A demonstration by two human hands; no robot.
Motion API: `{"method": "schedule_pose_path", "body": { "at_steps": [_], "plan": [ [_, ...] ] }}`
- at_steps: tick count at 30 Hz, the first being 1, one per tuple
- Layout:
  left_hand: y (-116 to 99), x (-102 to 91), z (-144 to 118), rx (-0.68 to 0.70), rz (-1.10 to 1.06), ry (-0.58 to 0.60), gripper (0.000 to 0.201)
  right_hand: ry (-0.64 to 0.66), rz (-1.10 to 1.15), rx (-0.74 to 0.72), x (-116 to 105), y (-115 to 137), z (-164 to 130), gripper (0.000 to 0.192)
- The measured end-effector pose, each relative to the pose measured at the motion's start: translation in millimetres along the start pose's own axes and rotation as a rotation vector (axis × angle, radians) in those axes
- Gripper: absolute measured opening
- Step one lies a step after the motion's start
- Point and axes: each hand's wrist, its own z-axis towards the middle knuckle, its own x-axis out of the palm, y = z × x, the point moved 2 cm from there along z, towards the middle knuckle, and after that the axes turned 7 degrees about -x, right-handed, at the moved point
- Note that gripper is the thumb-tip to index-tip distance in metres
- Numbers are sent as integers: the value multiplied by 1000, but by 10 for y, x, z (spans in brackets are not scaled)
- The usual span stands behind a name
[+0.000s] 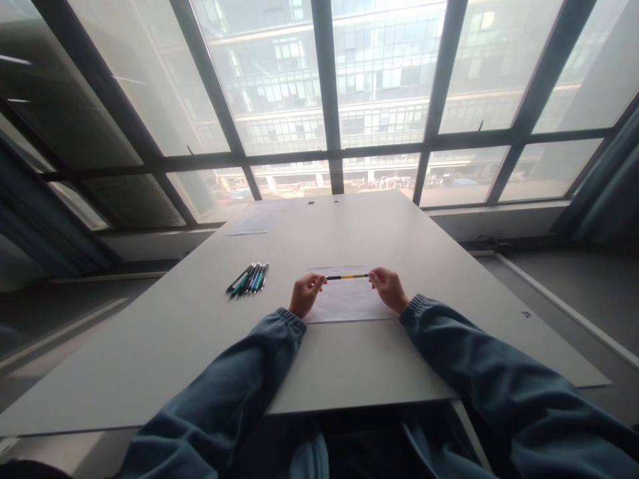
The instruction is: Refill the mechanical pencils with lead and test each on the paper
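Grey worktop [424, 346] under big windows. I saw left hand [305, 294] and right hand [388, 288] pinching opposite ends of a yellow-black pen [348, 277], fingers closed, level above paper [349, 303] near centre; spare pens [248, 279] lay toward the left edge.

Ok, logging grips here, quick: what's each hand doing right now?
Left hand: closed, fingers pinching the left end of the thin yellow-and-black pen.
Right hand: closed, pinching the pen's right end above the white paper sheet.

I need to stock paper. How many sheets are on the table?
2: one sheet under the hands, another sheet at the table's far left edge. Stacked sheets would not show.
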Motion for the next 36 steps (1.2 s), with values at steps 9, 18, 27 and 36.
{"method": "schedule_pose_path", "body": {
  "at_steps": [9,18,27,36],
  "plan": [
    [-39,0,-7,-9,-3,-2,38,5,4,6,-1,-41,-4,35],
    [-67,1,-16,-12,-8,0,38,9,1,11,2,-28,-7,37],
    [-36,5,-8,-15,-15,5,39,17,-5,11,2,-35,-11,37],
    [-46,6,-13,-17,-17,8,40,19,0,9,7,0,-9,39]
  ]
}}
